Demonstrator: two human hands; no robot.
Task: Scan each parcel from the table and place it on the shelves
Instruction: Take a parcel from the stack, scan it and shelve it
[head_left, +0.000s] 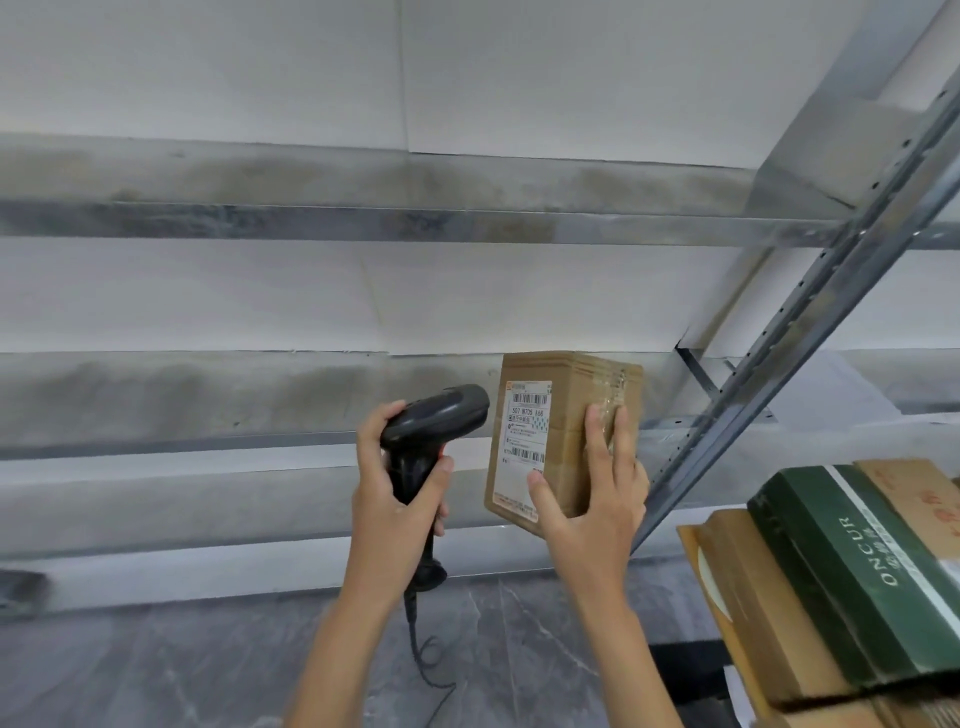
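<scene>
Here, right hand (597, 499) grips parcel (563, 415), left hand (389, 493) scanner (431, 431)

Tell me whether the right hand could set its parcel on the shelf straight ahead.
Probably yes. The right hand grips the parcel just in front of the shelf, and nothing shows between them. The scanner, in the left hand, sits off to the side.

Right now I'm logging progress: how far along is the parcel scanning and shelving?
Done: nothing visibly; the shelves in view hold no parcels. In hand: the right hand holds a brown parcel, label facing the scanner gripped in the left hand. Left: shelve this one, then handle the stacked boxes at lower right, including a green one.
</scene>
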